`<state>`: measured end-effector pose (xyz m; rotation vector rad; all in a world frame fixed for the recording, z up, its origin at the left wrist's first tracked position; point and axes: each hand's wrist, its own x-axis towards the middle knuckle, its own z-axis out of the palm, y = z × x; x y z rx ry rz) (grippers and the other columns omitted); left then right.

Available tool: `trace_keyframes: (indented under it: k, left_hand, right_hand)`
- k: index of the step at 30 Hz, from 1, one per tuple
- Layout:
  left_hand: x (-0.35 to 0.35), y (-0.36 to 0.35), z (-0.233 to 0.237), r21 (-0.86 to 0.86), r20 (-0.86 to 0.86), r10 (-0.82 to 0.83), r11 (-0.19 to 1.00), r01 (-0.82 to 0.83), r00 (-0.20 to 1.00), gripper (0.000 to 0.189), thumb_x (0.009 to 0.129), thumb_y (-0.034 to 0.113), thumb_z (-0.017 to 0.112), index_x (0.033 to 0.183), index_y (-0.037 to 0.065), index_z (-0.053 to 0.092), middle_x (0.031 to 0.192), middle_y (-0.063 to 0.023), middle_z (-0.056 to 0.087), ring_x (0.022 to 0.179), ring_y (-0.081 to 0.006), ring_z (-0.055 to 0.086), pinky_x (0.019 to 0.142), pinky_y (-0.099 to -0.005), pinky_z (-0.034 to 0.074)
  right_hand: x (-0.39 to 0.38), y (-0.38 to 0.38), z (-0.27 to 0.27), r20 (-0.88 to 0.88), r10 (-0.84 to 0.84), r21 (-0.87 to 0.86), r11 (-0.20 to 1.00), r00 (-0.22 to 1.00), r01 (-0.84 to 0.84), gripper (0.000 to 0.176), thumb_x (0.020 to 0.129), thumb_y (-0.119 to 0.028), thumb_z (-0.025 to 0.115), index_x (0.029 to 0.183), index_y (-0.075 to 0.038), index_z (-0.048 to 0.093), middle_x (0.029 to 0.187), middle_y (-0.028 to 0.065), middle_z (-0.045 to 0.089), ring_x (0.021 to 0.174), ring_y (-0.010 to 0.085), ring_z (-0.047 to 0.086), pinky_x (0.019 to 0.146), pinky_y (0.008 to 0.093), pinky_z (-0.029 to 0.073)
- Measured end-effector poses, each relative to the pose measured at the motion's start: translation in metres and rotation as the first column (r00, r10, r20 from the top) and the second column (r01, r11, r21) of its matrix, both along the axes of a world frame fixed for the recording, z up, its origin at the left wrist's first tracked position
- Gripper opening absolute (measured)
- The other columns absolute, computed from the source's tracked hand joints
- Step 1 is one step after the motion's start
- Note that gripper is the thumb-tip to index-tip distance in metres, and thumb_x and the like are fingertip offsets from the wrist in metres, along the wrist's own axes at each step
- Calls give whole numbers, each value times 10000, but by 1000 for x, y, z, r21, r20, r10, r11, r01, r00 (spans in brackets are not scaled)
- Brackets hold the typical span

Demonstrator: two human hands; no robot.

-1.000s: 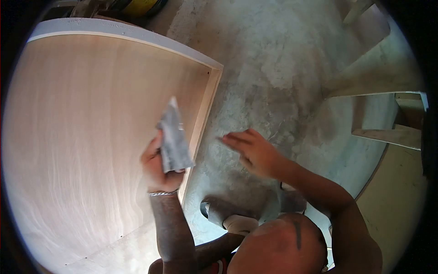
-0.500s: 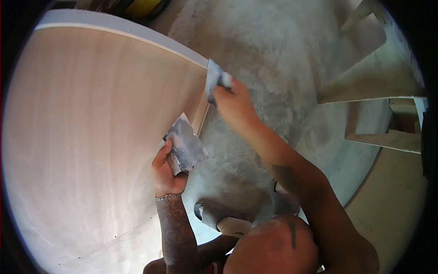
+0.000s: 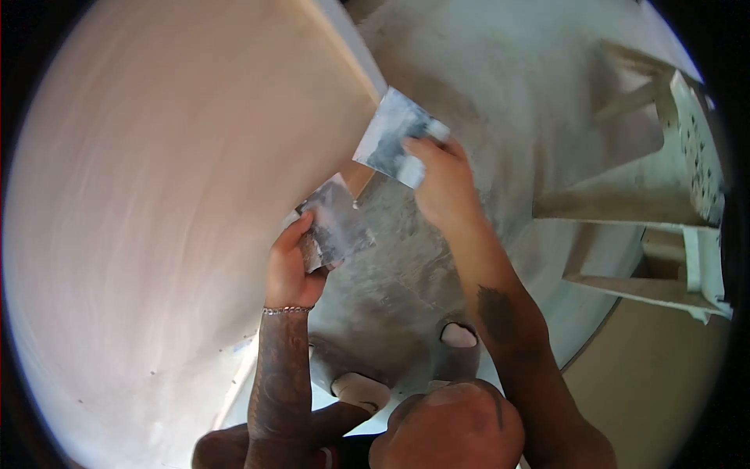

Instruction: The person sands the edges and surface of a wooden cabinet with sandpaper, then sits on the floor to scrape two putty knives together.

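In my left hand (image 3: 293, 270) is a flat, square-cornered putty spreader (image 3: 344, 223), its grey metal face smeared, thumb on top and fingers underneath. It is held close to the lower corner of a pale wooden panel (image 3: 156, 195). My right hand (image 3: 449, 184) grips a second putty spreader (image 3: 383, 129) by its far side, thumb across the whitish-smeared blade. One corner of that blade is right at the white edge strip (image 3: 351, 43) of the panel. The two blades are a short way apart.
Below lies a dusty, stained concrete floor (image 3: 406, 273), with my feet in sandals (image 3: 461, 336) on it. Wooden frame pieces with cut-out openings (image 3: 625, 195) stand on the right. A tan sheet (image 3: 641, 383) is at the lower right.
The view has shifted, and the panel's edge now runs more steeply. My right hand has turned its spreader so the blade's face shows. The left spreader has come up nearer to it.
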<state>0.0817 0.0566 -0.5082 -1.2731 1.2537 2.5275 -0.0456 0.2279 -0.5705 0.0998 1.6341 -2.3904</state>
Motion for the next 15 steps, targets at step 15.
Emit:
trace_keyframes:
  k: [15]
  left_hand:
    - [44,-43,77,-210,-318,-257,958,196,913,286,1002,253,548,1119,2,620,939,-70,706,758,-151,690,609,-291,554]
  right_hand:
    - [139,71,-9,290,750,480,424,595,-768,449,896,-11,479,1344,1,505,1275,125,607,1105,284,600,1019,462,426]
